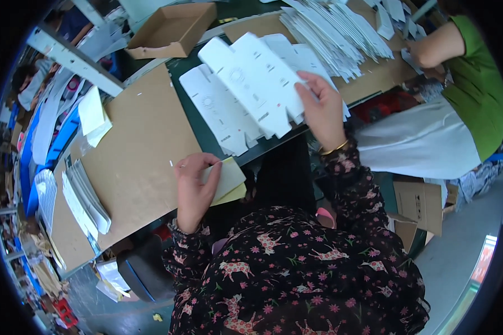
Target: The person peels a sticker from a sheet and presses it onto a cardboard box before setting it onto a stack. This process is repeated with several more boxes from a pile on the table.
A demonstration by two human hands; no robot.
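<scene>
My right hand grips a flat white folded carton by its right side, thumb on top. The carton has small dark print and cut flaps at its near end. It overlaps another flat white carton on the dark green table. At the corner of the brown board, my left hand is closed in a pinch, thumb against forefinger. What its fingertips hold, if anything, is too small to make out. Right beside them is a pale sheet with a yellow layer under it.
A large pile of flat white cartons lies at the far right, near a co-worker in a green top. An open brown box stands at the back. Left on the brown board are stacked white pieces and yellowish sheets.
</scene>
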